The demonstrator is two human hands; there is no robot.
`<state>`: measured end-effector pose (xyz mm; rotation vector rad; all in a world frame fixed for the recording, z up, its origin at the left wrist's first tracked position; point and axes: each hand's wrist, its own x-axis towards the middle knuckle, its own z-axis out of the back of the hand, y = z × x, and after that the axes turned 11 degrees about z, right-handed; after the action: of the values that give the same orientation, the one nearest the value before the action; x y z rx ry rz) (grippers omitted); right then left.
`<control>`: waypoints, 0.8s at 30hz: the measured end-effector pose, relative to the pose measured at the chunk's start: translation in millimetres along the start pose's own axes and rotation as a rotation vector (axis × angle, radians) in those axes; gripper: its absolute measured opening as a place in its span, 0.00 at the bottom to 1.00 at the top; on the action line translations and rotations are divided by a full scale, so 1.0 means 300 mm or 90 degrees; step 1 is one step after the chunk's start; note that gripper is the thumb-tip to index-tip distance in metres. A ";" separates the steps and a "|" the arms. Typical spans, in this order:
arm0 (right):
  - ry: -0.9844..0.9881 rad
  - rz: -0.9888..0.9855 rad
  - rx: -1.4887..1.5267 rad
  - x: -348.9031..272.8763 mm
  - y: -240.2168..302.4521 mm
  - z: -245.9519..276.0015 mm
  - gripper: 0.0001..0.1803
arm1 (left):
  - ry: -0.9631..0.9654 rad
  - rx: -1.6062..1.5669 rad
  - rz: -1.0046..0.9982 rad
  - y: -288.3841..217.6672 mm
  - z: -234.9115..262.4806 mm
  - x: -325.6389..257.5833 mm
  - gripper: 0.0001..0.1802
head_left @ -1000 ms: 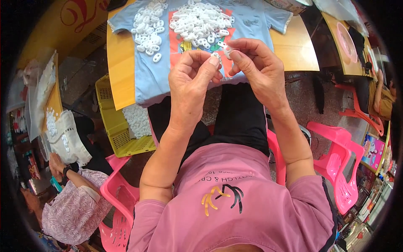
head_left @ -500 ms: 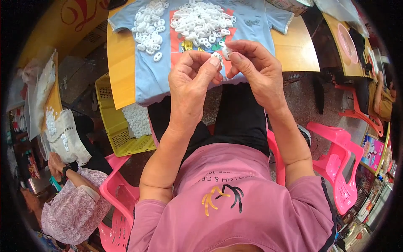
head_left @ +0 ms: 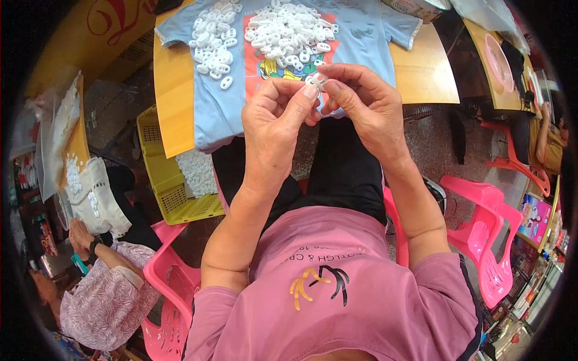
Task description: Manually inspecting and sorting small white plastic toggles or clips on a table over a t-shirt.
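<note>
Above the near edge of a light-blue T-shirt (head_left: 220, 114) spread on a table, my two hands meet fingertip to fingertip. Thumb and fingers of my left hand (head_left: 271, 117) pinch a small white oval plastic piece (head_left: 312, 80). My right hand (head_left: 372, 114) pinches a second such piece, pressed against the first; fingers partly cover both, so how they fit together cannot be made out. Beyond my hands lies a large heap of white oval plastic pieces (head_left: 286, 33), each with holes. A smaller group of the same pieces (head_left: 214, 45) lies left of it.
The wooden table (head_left: 173, 114) shows around the shirt. Left below it stands a yellow crate (head_left: 192, 207) beside a mass of white pieces (head_left: 197, 171). Pink plastic chairs (head_left: 484, 228) stand right and left. At far left, another person's hand (head_left: 78, 234) rests near a cream cloth.
My right hand has shifted slightly left, bringing its white piece against the one in my left hand. Earlier, the two pieces were a little apart. The heaps look unchanged.
</note>
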<state>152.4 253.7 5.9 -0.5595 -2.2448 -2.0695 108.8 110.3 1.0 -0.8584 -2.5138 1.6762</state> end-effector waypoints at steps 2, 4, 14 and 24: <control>-0.010 -0.010 0.017 -0.001 -0.004 -0.001 0.13 | 0.002 0.006 -0.002 0.001 -0.001 -0.002 0.07; -0.014 -0.003 0.017 0.000 -0.007 -0.003 0.12 | 0.001 0.013 -0.011 0.003 -0.002 -0.004 0.07; 0.006 -0.014 0.020 0.013 -0.035 -0.009 0.12 | 0.016 0.003 -0.002 0.029 0.033 0.010 0.06; 0.073 -0.125 0.364 -0.007 -0.012 -0.074 0.42 | 0.121 0.222 -0.280 0.059 0.111 0.014 0.26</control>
<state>148.6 231.4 4.4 -0.1807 -2.7285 -1.3559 103.4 88.8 -29.7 -0.3781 -2.0075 1.7057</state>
